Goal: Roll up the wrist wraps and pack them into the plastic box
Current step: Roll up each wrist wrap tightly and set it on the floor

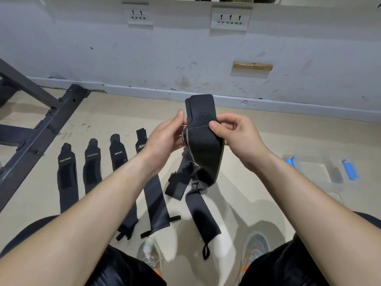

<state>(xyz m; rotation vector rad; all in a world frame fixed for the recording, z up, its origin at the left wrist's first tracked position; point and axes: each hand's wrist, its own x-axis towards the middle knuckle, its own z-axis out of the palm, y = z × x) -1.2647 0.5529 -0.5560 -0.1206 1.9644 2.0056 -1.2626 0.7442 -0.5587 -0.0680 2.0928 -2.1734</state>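
A person's left hand point(165, 139) and right hand point(233, 131) both pinch one wrap point(203, 141) held up over the floor point(257, 203), its tail hanging loose and not yet rolled. Several more wraps point(92, 168) lie flat to the left. The clear box point(321, 172), at right, appears to hold none, so nearly all the work remains.
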